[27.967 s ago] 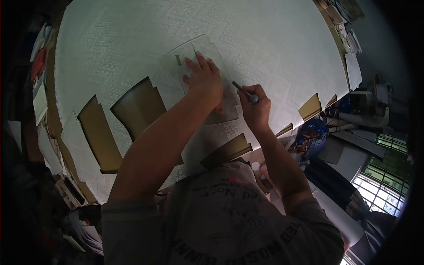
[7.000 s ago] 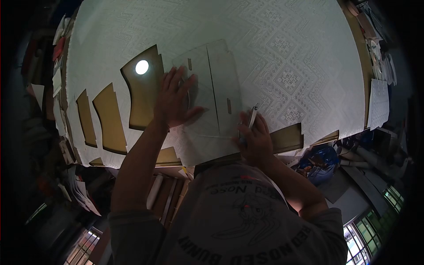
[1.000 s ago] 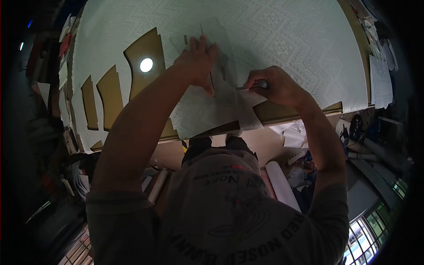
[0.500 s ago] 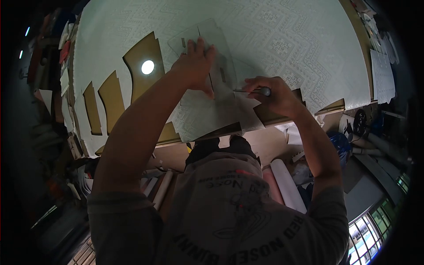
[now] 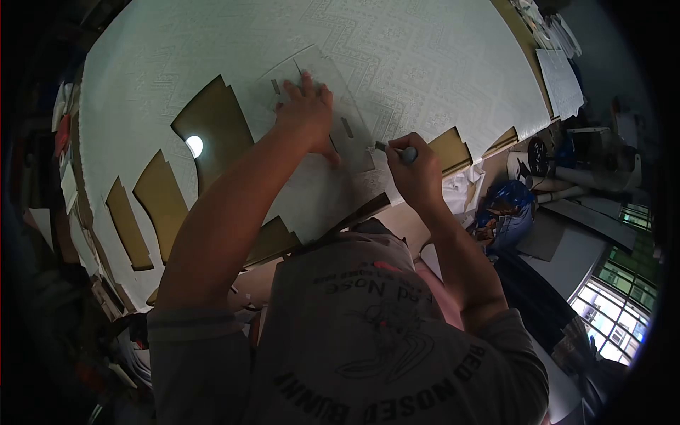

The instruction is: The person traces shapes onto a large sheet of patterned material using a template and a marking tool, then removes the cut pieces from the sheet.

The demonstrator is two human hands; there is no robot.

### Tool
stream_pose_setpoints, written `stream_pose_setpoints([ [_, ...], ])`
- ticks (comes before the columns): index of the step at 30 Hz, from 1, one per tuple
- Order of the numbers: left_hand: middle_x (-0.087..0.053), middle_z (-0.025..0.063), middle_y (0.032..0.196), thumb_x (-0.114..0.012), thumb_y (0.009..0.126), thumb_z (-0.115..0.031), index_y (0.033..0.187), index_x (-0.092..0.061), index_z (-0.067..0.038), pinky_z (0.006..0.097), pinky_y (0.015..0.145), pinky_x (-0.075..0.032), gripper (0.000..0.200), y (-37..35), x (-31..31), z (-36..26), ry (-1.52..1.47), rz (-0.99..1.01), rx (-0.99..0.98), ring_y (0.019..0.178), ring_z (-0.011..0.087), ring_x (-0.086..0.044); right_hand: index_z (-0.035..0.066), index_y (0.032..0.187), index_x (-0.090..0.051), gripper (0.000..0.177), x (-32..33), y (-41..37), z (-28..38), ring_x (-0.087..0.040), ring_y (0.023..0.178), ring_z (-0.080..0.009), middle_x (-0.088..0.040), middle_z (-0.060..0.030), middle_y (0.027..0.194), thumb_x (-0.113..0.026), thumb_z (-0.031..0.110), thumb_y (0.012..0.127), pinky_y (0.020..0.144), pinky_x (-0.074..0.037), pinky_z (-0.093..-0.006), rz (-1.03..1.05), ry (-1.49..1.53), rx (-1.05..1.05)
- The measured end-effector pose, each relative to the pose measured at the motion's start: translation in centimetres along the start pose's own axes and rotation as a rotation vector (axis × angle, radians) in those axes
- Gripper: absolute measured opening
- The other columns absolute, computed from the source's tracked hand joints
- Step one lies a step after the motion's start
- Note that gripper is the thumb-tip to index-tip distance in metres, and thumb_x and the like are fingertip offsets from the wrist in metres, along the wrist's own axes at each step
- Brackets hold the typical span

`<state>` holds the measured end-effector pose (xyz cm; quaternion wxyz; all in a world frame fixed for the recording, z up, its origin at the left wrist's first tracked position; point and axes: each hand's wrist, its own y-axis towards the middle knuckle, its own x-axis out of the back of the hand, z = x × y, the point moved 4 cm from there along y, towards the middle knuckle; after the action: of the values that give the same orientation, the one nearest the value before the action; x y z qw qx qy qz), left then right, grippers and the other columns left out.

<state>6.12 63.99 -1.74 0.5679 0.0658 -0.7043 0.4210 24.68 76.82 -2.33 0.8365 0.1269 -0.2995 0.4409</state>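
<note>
My left hand point(image 5: 306, 117) lies with its fingers spread, pressing on a clear plastic template point(image 5: 350, 106) with small slots. Beneath the template is white fabric point(image 5: 439, 64) with a lace-like zigzag pattern. Closed around a craft knife point(image 5: 406, 155) with a rounded grey end, my right hand point(image 5: 418, 177) is at the template's lower right edge. The knife's tip meets the fabric beside that edge. To the left, curved openings in the fabric show a brown surface point(image 5: 227, 117) below.
The fabric spreads across a large table with a brown edge point(image 5: 520, 32). White papers point(image 5: 559, 81) hang at the right side. Beyond the near right edge are a blue plastic bag point(image 5: 511, 202) and rolls of material. A bright round spot point(image 5: 193, 146) lies on the left.
The view has turned and shifted, so the table appears tilted. My right hand has moved off the brown opening at the near edge, which now shows beside it. My left hand stays on the template.
</note>
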Motion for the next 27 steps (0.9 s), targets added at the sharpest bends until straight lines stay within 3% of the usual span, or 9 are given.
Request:
stream_pose_setpoints([
  [6,-0.01,0.0358,0.169,-0.098,0.048,-0.066,0.163,-0.021,0.002,0.066,0.108,-0.049,0.155,0.2,-0.2,0.1,-0.003,-0.001,-0.014,0.151,0.0614,-0.022,0.0,0.098,-0.072,0.014,-0.5,-0.6,1.4,-0.068,0.069,-0.017,-0.072,-0.0132,0.078,-0.077,0.012,0.092,0.066,-0.054,-0.0337,-0.115,-0.059,0.03],
  [8,-0.01,0.0366,0.169,-0.098,0.048,-0.068,0.163,-0.02,0.001,0.0658,0.105,-0.051,0.155,0.4,-0.3,0.1,0.031,0.009,0.001,0.15,0.0616,-0.023,0.001,0.093,-0.071,0.014,-0.6,-0.5,1.8,-0.074,0.07,-0.033,-0.072,-0.0195,0.077,-0.079,0.012,0.089,0.064,-0.057,-0.04,-0.138,-0.042,0.031],
  [12,-0.01,0.0372,0.168,-0.097,0.048,-0.069,0.163,-0.02,0.002,0.0663,0.104,-0.051,0.155,0.5,-0.3,0.0,0.038,0.027,-0.002,0.15,0.062,-0.024,0.002,0.093,-0.071,0.014,-0.9,-0.5,2.2,-0.074,0.068,-0.0321,-0.072,-0.0191,0.075,-0.079,0.012,0.088,0.063,-0.056,-0.0396,-0.14,-0.078,-0.002],
  [14,-0.01,0.0373,0.168,-0.096,0.049,-0.07,0.163,-0.02,0.002,0.0667,0.104,-0.051,0.154,0.5,-0.4,0.1,0.036,0.017,-0.009,0.149,0.0624,-0.024,-0.001,0.098,-0.071,0.015,-0.8,-0.6,2.3,-0.07,0.071,-0.0177,-0.073,-0.0144,0.079,-0.079,0.01,0.09,0.068,-0.055,-0.0333,-0.096,-0.124,-0.033],
  [17,-0.011,0.0374,0.168,-0.096,0.05,-0.07,0.163,-0.02,0.003,0.0674,0.105,-0.051,0.154,0.6,-0.4,0.2,0.015,0.019,-0.006,0.149,0.0626,-0.024,0.001,0.099,-0.07,0.015,-0.8,-1.3,1.9,-0.075,0.073,-0.0251,-0.074,-0.0183,0.082,-0.079,0.008,0.089,0.068,-0.056,-0.0352,-0.124,-0.054,0.02],
  [20,-0.011,0.0377,0.168,-0.096,0.051,-0.069,0.162,-0.021,0.003,0.0686,0.105,-0.049,0.153,0.4,0.1,0.1,0.021,0.044,-0.011,0.149,0.0629,-0.024,0.0,0.102,-0.07,0.016,-2.0,-2.6,-1.2,-0.076,0.079,-0.0225,-0.075,-0.0186,0.087,-0.079,0.008,0.091,0.072,-0.056,-0.033,-0.195,0.066,-0.012],
  [22,-0.011,0.038,0.168,-0.096,0.051,-0.068,0.162,-0.021,0.003,0.0693,0.105,-0.049,0.152,0.6,0.1,0.2,0.019,0.045,0.002,0.149,0.0633,-0.023,0.001,0.102,-0.071,0.016,-2.9,-0.4,-0.9,-0.076,0.081,-0.0224,-0.076,-0.0177,0.089,-0.08,0.008,0.092,0.075,-0.056,-0.0331,-0.174,0.1,0.006],
  [27,-0.012,0.0389,0.167,-0.097,0.054,-0.065,0.162,-0.023,0.004,0.0702,0.104,-0.049,0.148,0.5,0.2,-0.1,0.023,0.06,-0.013,0.148,0.0647,-0.023,0.003,0.102,-0.071,0.016,-7.0,12.9,4.0,-0.075,0.08,-0.0328,-0.075,-0.0178,0.089,-0.079,0.011,0.09,0.073,-0.057,-0.0379,-0.163,0.04,0.166],
])
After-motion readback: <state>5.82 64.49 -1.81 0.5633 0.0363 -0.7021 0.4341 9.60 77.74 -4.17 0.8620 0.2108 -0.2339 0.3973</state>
